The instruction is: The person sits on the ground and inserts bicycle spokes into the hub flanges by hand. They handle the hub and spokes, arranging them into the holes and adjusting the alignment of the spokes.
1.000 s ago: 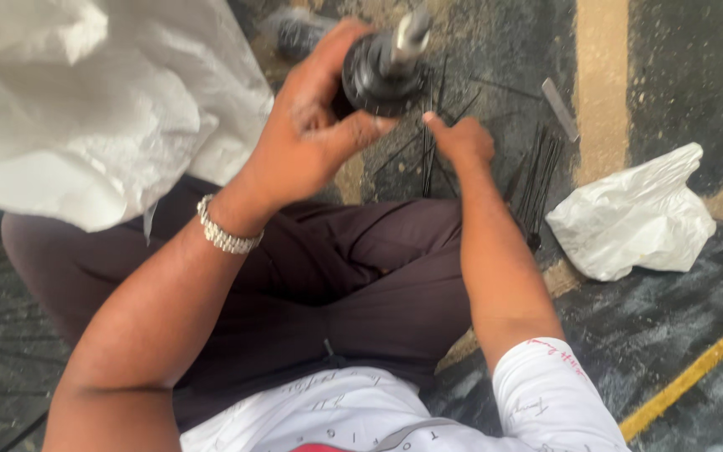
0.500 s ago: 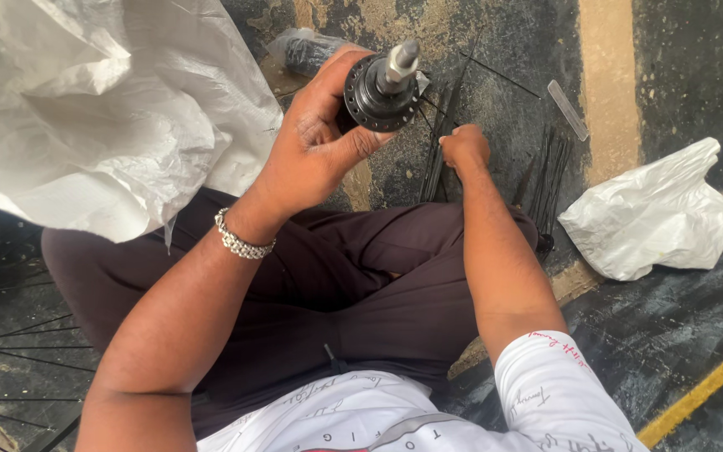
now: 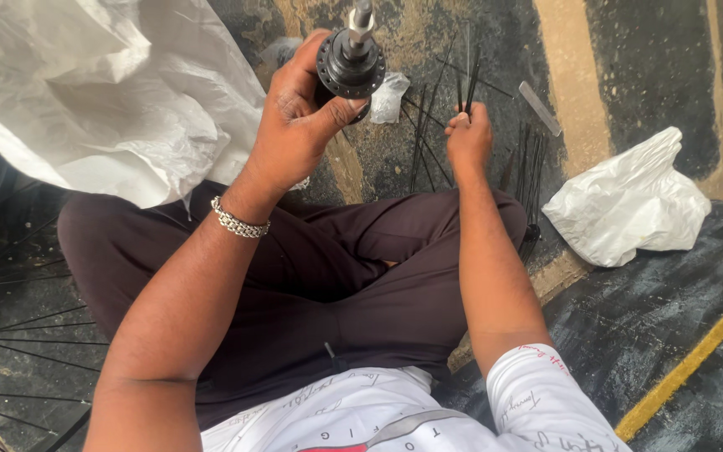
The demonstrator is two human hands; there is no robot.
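Left hand (image 3: 299, 125) grips a black hub (image 3: 351, 65); right hand (image 3: 468, 138) pinches thin spokes (image 3: 467, 84) just right of it.

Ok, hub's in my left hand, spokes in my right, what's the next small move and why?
Probably bring one spoke from the right hand to the hub flange: the left hand holds it up, holes facing you, none visibly threaded.

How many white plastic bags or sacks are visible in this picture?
3. A large white sack lies at the upper left beside the left hand. A white bag lies on the floor at right. A small clear bag lies behind the black hub. Others may be hidden.
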